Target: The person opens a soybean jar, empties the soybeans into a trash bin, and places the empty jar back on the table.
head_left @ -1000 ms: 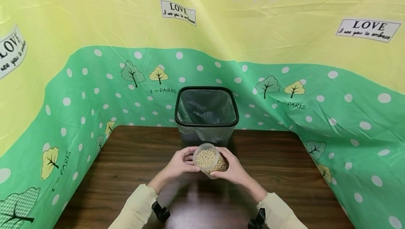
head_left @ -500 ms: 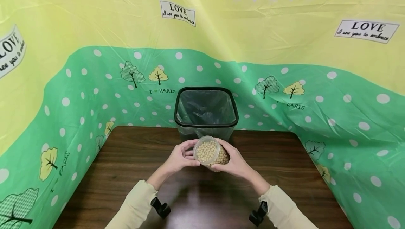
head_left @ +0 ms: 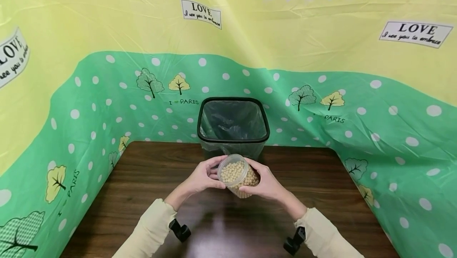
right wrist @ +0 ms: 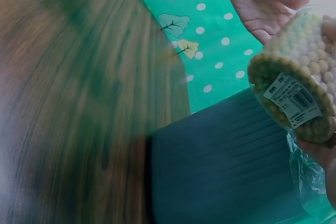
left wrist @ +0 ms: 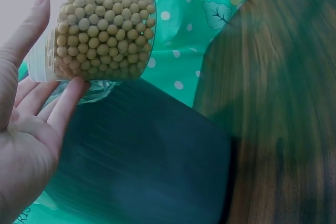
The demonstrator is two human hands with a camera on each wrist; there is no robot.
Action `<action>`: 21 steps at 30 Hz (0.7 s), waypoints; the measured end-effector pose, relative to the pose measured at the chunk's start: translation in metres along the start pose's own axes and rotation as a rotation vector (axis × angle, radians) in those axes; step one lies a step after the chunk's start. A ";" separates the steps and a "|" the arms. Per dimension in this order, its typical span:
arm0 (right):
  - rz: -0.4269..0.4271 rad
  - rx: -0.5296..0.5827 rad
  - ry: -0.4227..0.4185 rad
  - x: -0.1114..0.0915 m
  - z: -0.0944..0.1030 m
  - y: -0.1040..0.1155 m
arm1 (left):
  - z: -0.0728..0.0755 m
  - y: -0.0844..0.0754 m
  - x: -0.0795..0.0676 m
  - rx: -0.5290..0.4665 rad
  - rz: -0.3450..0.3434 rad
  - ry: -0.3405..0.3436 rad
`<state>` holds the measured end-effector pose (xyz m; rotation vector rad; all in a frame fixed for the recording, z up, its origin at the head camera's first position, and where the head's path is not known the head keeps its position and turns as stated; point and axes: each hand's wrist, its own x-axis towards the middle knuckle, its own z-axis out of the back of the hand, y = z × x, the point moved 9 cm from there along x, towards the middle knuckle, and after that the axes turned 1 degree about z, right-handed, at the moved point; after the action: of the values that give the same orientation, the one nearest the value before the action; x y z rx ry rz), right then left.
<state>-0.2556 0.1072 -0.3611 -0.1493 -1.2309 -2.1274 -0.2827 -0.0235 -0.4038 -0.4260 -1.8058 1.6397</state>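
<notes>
Both hands hold a clear plastic jar [head_left: 248, 180] of round tan dried beans, like soybeans, in front of the bin in the head view. It tilts with its mouth end toward my left hand; whether a clear lid covers that end I cannot tell. My right hand [head_left: 265, 181] grips the body, thumb on the near side. With thumb and fingers on either side of the mouth end, my left hand [head_left: 202, 177] cups the jar. In the left wrist view the left fingers [left wrist: 68, 103] touch the jar from below. A barcode label [right wrist: 292, 99] shows on the base.
A dark bin [head_left: 233, 140] with a black rim and a clear plastic liner stands just beyond the hands. The brown wood-grain table [head_left: 303, 194] spreads to both sides. A green and yellow printed cloth [head_left: 150, 119] surrounds the table at the back and sides.
The jar and both hands have risen slightly in the head view, toward the bin. More of the jar's side shows below the mouth end than half a second ago. The bin has not moved.
</notes>
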 end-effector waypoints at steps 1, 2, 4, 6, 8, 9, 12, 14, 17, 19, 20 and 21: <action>0.010 -0.008 0.007 0.000 0.000 0.002 | 0.000 0.000 -0.001 -0.004 0.002 0.002; 0.027 -0.018 0.008 -0.001 0.000 0.004 | -0.001 0.001 -0.001 -0.005 0.003 0.005; 0.062 -0.045 0.000 -0.003 0.000 0.008 | -0.003 0.003 -0.002 -0.010 0.007 0.017; 0.092 -0.073 -0.021 -0.006 0.001 0.010 | -0.005 0.005 -0.003 -0.007 0.009 0.026; 0.122 -0.102 -0.052 -0.008 0.003 0.012 | -0.008 0.006 -0.003 0.004 0.000 0.034; 0.131 -0.112 -0.063 -0.009 0.003 0.013 | -0.009 0.006 -0.003 0.007 -0.004 0.036; 0.145 -0.132 -0.087 -0.012 0.002 0.001 | -0.011 0.006 -0.003 0.012 -0.026 0.038; 0.149 -0.138 -0.096 -0.014 0.001 -0.007 | -0.012 0.005 -0.003 0.015 -0.041 0.033; 0.152 -0.143 -0.116 -0.016 0.001 -0.017 | -0.014 0.002 -0.002 0.031 -0.070 0.020; 0.164 -0.151 -0.134 -0.017 0.002 -0.016 | -0.014 0.000 -0.003 0.049 -0.080 0.001; 0.173 -0.157 -0.147 -0.017 0.003 -0.015 | -0.014 -0.001 -0.003 0.061 -0.081 -0.008; 0.174 -0.159 -0.159 -0.017 0.004 -0.015 | -0.014 -0.002 -0.003 0.081 -0.081 -0.020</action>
<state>-0.2519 0.1238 -0.3769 -0.4860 -1.0928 -2.0907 -0.2710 -0.0150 -0.4028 -0.2985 -1.7416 1.6597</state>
